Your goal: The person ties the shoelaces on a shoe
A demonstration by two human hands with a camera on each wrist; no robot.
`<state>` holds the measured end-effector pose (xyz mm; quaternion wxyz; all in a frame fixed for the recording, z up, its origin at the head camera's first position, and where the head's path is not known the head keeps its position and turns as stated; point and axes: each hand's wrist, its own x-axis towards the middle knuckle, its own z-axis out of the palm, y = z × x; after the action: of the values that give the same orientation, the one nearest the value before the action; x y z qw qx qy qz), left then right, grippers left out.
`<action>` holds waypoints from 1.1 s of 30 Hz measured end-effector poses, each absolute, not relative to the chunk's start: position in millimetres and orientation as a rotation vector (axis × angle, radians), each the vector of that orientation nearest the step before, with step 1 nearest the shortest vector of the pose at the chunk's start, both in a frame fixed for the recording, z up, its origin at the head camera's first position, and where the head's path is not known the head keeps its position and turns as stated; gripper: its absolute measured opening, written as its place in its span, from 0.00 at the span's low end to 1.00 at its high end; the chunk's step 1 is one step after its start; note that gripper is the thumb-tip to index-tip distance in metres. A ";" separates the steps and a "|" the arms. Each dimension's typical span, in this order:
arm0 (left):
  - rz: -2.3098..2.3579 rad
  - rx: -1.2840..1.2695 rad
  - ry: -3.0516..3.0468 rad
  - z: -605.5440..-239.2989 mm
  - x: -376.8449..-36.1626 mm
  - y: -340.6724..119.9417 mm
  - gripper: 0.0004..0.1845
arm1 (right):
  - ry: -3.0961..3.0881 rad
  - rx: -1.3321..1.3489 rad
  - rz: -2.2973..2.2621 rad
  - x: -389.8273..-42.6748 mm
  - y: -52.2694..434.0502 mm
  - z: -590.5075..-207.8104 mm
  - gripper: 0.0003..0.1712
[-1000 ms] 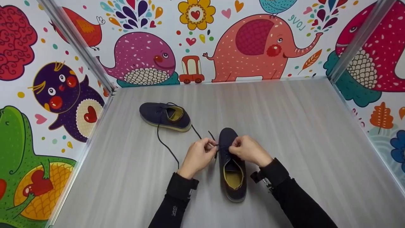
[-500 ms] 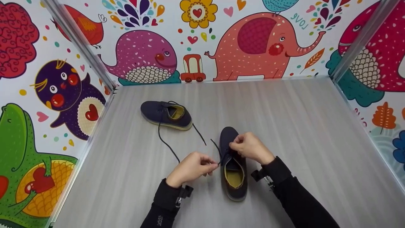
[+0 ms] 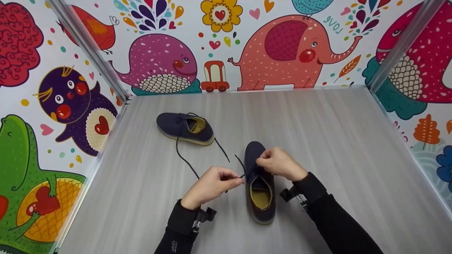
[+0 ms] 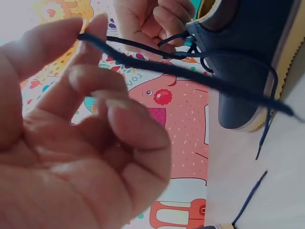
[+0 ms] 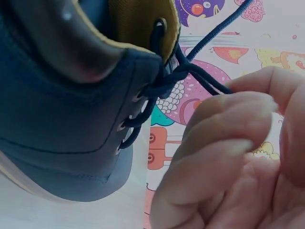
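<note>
A dark navy lace-up shoe (image 3: 261, 212) with a yellow lining stands on the floor, its toe pointing away from me. Beside its left side my left hand (image 3: 212, 185) pinches one end of its shoelace (image 4: 190, 76) between thumb and index finger, with the tip hanging past the fingers. Over the front of the shoe my right hand (image 3: 282, 165) pinches a doubled part of the lace (image 5: 207, 80), just off the knot (image 5: 174, 78) at the top eyelets. In the left wrist view the other fingers of my left hand are loosely curled.
A matching shoe (image 3: 169, 125) lies further back to the left, its loose laces (image 3: 185, 161) trailing over the floor toward my left hand. Walls printed with cartoon animals (image 3: 279, 56) enclose the grey wood-look floor (image 3: 328, 134) at the back and both sides.
My left hand has moved toward me and slightly left with the lace end, drawing it along the shoe's left side. The right hand keeps its pinch nearly in place.
</note>
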<state>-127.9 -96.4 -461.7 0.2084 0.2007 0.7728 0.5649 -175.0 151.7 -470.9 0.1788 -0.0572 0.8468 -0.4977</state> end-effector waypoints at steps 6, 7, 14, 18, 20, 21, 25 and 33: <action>1.669 0.561 2.073 -464.5 -126.0 -90.6 0.10 | 2.394 -0.201 -1.383 -176.5 154.5 -467.9 0.10; 1.682 0.556 2.073 -465.3 -125.3 -88.9 0.10 | 2.392 -0.205 -1.400 -176.7 154.9 -467.4 0.09; 1.948 0.360 1.906 -478.7 -120.8 -70.3 0.11 | 2.509 -0.309 -1.380 -177.9 157.2 -465.7 0.12; 2.206 0.202 1.638 -482.9 -116.9 -61.6 0.11 | 2.522 -0.313 -1.365 -178.2 157.6 -463.5 0.14; 2.315 0.140 1.483 -482.8 -114.6 -59.3 0.09 | 2.511 -0.310 -1.373 -178.4 157.6 -461.8 0.14; 2.353 0.117 1.417 -482.3 -113.5 -58.4 0.08 | 2.499 -0.304 -1.384 -178.5 157.6 -460.9 0.13; 2.454 0.063 1.208 -481.0 -110.2 -55.8 0.05 | 2.471 -0.304 -1.410 -178.6 157.1 -458.2 0.12; 2.549 0.048 1.142 -488.0 -108.5 -51.2 0.05 | 2.446 -0.296 -1.425 -179.4 158.0 -457.0 0.10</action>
<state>-108.5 -51.2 -488.0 0.1731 0.0168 0.4026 0.8987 -179.4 158.0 -457.0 0.1470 -0.1028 0.8501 -0.4952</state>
